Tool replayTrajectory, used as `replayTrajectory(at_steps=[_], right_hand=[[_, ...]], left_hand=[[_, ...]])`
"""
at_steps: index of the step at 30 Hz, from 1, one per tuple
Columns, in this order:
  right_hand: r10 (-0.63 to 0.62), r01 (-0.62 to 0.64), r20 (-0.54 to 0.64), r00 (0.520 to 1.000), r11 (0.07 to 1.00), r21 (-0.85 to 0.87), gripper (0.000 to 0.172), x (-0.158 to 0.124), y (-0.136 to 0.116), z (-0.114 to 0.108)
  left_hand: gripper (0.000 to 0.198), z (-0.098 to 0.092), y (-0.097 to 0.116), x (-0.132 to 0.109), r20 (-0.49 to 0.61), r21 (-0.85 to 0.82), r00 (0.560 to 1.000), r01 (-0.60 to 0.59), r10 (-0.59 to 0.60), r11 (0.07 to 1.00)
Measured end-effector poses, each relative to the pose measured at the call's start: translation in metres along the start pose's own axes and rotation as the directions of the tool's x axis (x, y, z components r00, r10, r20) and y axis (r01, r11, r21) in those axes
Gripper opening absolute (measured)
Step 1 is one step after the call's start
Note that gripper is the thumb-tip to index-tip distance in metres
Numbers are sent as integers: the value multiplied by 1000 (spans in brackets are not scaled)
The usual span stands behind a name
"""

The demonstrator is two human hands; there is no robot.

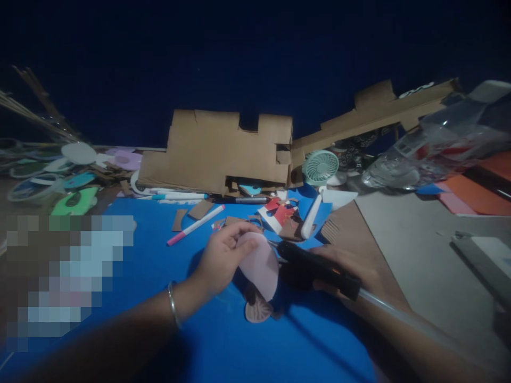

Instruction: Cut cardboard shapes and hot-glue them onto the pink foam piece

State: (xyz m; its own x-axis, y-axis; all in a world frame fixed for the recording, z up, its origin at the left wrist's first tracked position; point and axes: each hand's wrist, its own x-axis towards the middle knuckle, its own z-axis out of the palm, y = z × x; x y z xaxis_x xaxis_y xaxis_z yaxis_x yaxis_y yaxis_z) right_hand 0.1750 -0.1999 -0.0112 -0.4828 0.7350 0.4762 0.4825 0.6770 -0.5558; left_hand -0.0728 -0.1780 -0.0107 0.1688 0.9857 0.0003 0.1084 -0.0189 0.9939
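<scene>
My left hand [227, 255], with a silver bangle on its wrist, pinches a pale pink rounded piece of paper or card [261, 266] between thumb and fingers. In my right hand [347, 266] is a black hot glue gun [319, 266], with a clear glue stick [391, 306] sticking out of its back. The gun's nozzle points left, close to the upper edge of the pink piece; whether they touch I cannot tell. Partly under the pink piece, a small brown rounded piece with pale lines [258, 310] lies on the blue sheet [223, 346].
Behind my hands are a pink-capped marker [195, 225], cardboard scraps, red-and-white scraps [279, 213] and white-handled scissors [312, 215]. A cut cardboard sheet [223, 149] stands at the back beside a mint fan [320, 167]. Clear plastic packaging [435, 143] sits right; a green cutout [74, 202] lies left.
</scene>
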Motion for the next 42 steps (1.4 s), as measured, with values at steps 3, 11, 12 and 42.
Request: replayTrajectory(at_steps=[3,11,12,42], right_hand=[[-29,29,5,1000,999,12,29,1,0,0],[65,-64,19,998,998,-19,26,-2,-3,-1],[58,-58,6,998,998,-12,26,-2,-3,-1],[332,-333,-24,943,940,-73,20,-1,-14,-6]], left_hand=[[17,0,2,0,-19,12,1000,-6,6,1000],[18,1,3,0,-19,13,1000,2,-2,1000],[18,1,3,0,-20,14,1000,0,0,1000],[17,1,0,-3,-14,12,1000,-11,11,1000]])
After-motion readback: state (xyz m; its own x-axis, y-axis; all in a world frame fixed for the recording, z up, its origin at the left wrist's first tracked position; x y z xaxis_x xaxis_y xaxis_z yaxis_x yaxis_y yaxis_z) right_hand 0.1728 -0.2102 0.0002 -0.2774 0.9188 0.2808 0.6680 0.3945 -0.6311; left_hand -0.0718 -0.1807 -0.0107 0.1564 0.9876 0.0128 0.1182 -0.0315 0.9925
